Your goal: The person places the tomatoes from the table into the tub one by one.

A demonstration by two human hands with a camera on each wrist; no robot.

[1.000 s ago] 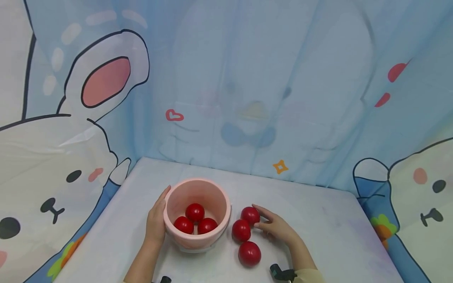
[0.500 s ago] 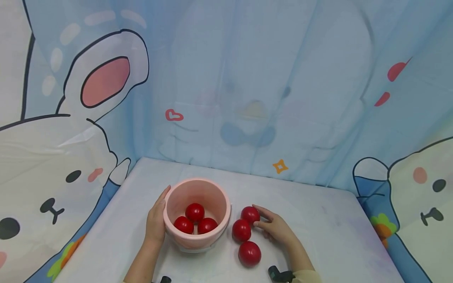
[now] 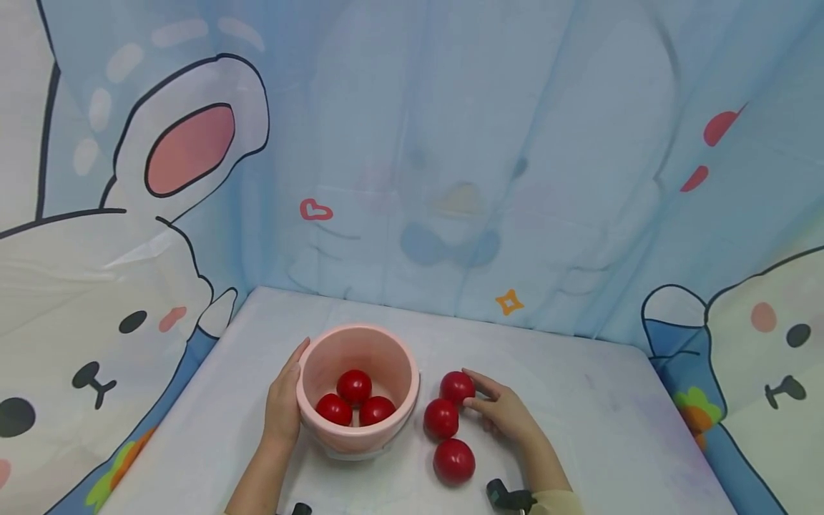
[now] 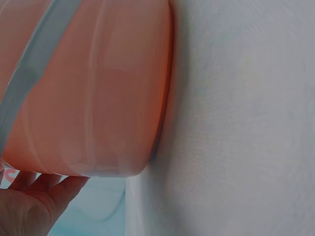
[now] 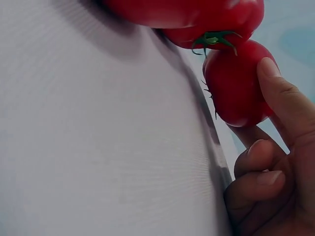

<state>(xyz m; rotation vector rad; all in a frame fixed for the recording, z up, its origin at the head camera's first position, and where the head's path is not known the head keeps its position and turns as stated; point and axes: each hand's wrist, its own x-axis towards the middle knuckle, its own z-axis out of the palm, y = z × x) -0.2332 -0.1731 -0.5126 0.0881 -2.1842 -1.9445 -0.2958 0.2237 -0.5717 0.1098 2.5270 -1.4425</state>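
A pink bucket with a grey handle stands on the white table. Inside it lie three red tomatoes. My left hand rests against the bucket's left side, its fingers fairly straight along the wall. To the right of the bucket, my right hand pinches the farthest tomato between thumb and fingers, while its other fingers are curled. Next to that one sits a second tomato, and a third tomato lies nearest me. A green stem shows on one tomato in the right wrist view.
The white table meets a blue cartoon-print curtain at the back, and the print continues along both sides. Dark wrist-camera parts show near the right sleeve.
The right hand has closed its pinch on the farthest tomato, which has shifted slightly away and right. The tomato beside it moved a little too. Left hand and bucket stay put.
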